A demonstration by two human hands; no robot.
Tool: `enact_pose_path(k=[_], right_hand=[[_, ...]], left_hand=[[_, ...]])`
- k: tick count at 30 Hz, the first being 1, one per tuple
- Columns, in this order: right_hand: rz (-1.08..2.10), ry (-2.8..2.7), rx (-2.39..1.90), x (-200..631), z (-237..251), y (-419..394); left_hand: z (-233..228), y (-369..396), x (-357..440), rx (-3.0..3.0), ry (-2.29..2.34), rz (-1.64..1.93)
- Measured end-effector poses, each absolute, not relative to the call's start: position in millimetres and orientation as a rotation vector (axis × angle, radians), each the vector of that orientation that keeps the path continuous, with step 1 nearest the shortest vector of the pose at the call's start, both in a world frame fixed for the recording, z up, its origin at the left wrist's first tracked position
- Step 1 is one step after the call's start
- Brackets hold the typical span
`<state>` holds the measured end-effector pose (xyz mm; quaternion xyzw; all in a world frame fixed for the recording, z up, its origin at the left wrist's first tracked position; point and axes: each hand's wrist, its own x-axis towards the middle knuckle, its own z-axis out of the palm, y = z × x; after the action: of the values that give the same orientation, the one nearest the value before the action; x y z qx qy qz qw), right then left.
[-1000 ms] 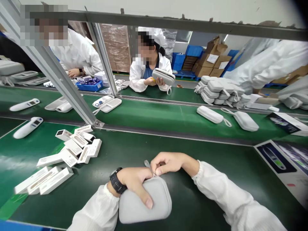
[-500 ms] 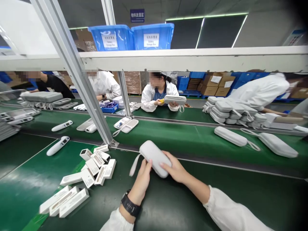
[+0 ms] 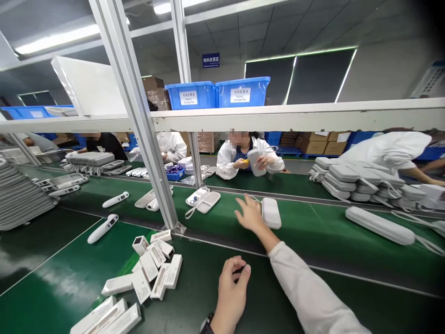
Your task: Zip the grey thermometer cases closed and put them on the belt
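My right hand (image 3: pixel 249 215) is stretched out over the green conveyor belt (image 3: pixel 306 227) with its fingers spread and nothing in it. Just to its right a grey zipped case (image 3: pixel 271 213) lies on the belt, apart from the fingers. My left hand (image 3: pixel 232 285) hovers over the near dark green table, fingers loosely curled and empty, with a watch at the wrist. A heap of small white boxes (image 3: pixel 153 269) lies left of it.
A slanted metal post (image 3: pixel 139 116) stands at front left. White thermometers (image 3: pixel 102 228) and an open case (image 3: pixel 203 202) lie on the belt; a long grey case (image 3: pixel 379 225) and stacked cases (image 3: pixel 351 181) at right. Other workers in white coats stand opposite. Blue bins (image 3: pixel 217 94) sit on the shelf.
Both hands zipped the grey case, lifted it forward, and my right hand has let it go on the belt. My left hand drew back. The view tilted upward.
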<state>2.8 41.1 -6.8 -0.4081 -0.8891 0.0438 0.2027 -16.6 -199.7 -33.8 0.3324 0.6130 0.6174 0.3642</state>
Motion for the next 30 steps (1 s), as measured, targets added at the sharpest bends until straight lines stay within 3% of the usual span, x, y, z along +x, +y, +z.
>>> enact_pose_path(k=[5, 10, 19, 23, 30], right_hand=[[0.388, -2.749, -0.791, -93.3, -11.5, 27.0], [0.365, -2.742, -0.626, -118.3, -10.3, 23.8], [0.305, -2.413, -0.378, -39.8, 20.6, -45.9], [0.356, -2.478, -0.293, 6.7, 31.8, -95.5], [0.575, -2.348, -0.34, 71.4, 58.3, -143.0]], left_hand=[[-40.4, -191.9, -27.4, 0.667, 1.635, 1.58], [-58.1, -182.3, -39.3, 0.639, 1.672, 1.599], [-61.1, -179.3, -55.2, 0.432, 1.518, 1.813], [-48.3, -183.4, -57.8, 0.631, 1.344, 1.917], [-32.0, -202.9, -37.5, 0.973, 1.456, 1.777]])
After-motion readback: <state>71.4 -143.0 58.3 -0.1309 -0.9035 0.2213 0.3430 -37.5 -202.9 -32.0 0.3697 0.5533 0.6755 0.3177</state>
